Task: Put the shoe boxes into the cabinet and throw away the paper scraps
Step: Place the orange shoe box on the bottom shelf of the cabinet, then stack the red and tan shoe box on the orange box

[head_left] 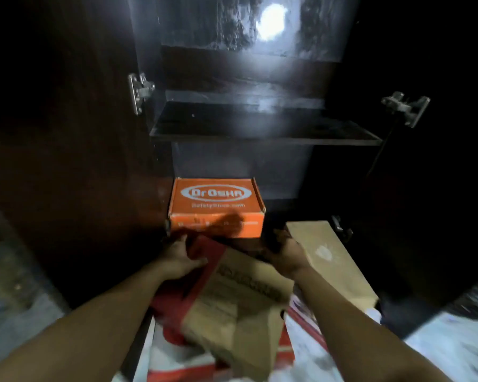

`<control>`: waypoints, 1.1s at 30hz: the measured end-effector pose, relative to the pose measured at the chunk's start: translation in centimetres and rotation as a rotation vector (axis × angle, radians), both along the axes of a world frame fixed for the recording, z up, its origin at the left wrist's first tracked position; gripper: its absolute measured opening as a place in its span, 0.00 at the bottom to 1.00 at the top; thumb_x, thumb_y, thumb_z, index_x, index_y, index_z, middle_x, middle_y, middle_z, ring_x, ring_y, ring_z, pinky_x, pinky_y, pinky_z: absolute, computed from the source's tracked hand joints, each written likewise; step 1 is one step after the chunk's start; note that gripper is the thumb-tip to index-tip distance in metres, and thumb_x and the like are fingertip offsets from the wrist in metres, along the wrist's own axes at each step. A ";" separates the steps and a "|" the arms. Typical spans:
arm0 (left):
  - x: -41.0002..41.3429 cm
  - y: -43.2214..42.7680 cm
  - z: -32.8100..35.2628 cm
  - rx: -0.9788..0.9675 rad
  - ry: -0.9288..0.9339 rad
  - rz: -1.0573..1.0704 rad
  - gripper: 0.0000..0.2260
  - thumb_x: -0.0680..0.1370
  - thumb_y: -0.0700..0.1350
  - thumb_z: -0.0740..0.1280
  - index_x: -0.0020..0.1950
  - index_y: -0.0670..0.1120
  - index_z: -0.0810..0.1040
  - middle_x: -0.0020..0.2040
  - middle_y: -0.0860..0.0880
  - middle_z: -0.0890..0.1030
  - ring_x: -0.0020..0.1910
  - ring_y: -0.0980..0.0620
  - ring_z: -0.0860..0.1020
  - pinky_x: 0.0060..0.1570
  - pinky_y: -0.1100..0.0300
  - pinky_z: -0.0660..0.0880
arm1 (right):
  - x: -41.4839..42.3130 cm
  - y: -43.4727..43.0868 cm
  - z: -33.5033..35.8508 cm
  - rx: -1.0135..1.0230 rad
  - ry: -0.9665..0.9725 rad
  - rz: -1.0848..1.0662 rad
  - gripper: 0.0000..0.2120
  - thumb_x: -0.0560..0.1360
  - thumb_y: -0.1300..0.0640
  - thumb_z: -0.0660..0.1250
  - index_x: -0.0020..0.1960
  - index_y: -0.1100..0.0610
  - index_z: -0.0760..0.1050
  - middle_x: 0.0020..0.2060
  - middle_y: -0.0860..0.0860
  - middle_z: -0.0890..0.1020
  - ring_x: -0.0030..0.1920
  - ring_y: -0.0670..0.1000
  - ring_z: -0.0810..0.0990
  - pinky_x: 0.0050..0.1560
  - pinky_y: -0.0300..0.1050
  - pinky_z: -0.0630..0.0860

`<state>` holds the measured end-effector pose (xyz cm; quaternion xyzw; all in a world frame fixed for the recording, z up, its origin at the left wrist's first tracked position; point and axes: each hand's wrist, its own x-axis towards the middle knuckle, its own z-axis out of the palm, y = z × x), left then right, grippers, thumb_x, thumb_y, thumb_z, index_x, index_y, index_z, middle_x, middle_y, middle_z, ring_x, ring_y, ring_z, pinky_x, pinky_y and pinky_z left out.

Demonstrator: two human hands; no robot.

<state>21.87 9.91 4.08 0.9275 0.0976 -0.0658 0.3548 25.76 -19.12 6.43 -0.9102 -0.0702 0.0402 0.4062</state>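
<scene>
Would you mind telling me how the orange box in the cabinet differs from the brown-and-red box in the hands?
The orange box sits level in the cabinet; the brown-and-red box is outside it, tilted, gripped by the left hand. The orange box is one bright colour with a white oval logo; the brown-and-red box is dull cardboard with a red band. Both are rectangular boxes.

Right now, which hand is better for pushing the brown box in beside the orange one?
Probably the right hand: it is at the brown box end nearest the free space right of the orange box. The left hand faces the orange box.
</scene>
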 end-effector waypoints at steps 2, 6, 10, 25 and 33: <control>-3.4 -0.6 -1.9 -0.067 0.023 0.037 0.45 0.64 0.66 0.76 0.74 0.48 0.66 0.69 0.50 0.75 0.67 0.49 0.74 0.61 0.60 0.70 | -4.7 -1.2 -2.1 0.047 0.019 -0.042 0.29 0.72 0.52 0.74 0.71 0.55 0.71 0.62 0.53 0.80 0.63 0.56 0.79 0.56 0.39 0.73; -9.1 -1.4 -3.6 -0.142 -0.011 0.033 0.49 0.52 0.67 0.81 0.69 0.54 0.71 0.62 0.56 0.79 0.61 0.54 0.78 0.58 0.62 0.72 | -12.5 -2.5 -4.7 0.167 0.000 -0.092 0.25 0.72 0.51 0.77 0.65 0.53 0.72 0.55 0.48 0.76 0.53 0.41 0.78 0.44 0.23 0.67; -13.0 -1.8 -4.3 -0.029 0.032 -0.051 0.70 0.39 0.67 0.81 0.78 0.59 0.54 0.73 0.54 0.62 0.72 0.51 0.63 0.72 0.49 0.65 | -18.7 -3.1 -6.3 0.458 0.060 -0.044 0.33 0.68 0.62 0.80 0.64 0.43 0.68 0.55 0.36 0.81 0.58 0.36 0.80 0.51 0.26 0.75; -21.3 -6.3 -7.9 -0.363 -0.254 0.262 0.48 0.52 0.51 0.86 0.64 0.71 0.64 0.50 0.59 0.82 0.51 0.62 0.80 0.52 0.67 0.76 | -19.9 -6.6 -8.9 0.489 0.070 -0.033 0.53 0.56 0.62 0.87 0.75 0.50 0.65 0.62 0.47 0.82 0.63 0.48 0.80 0.60 0.46 0.80; -17.3 -6.0 -5.9 -0.517 -0.297 0.306 0.55 0.47 0.59 0.84 0.70 0.73 0.62 0.55 0.57 0.83 0.54 0.59 0.81 0.59 0.58 0.78 | -15.8 -6.3 -5.4 0.559 0.048 -0.026 0.49 0.58 0.64 0.86 0.74 0.53 0.66 0.60 0.49 0.83 0.62 0.49 0.82 0.62 0.50 0.80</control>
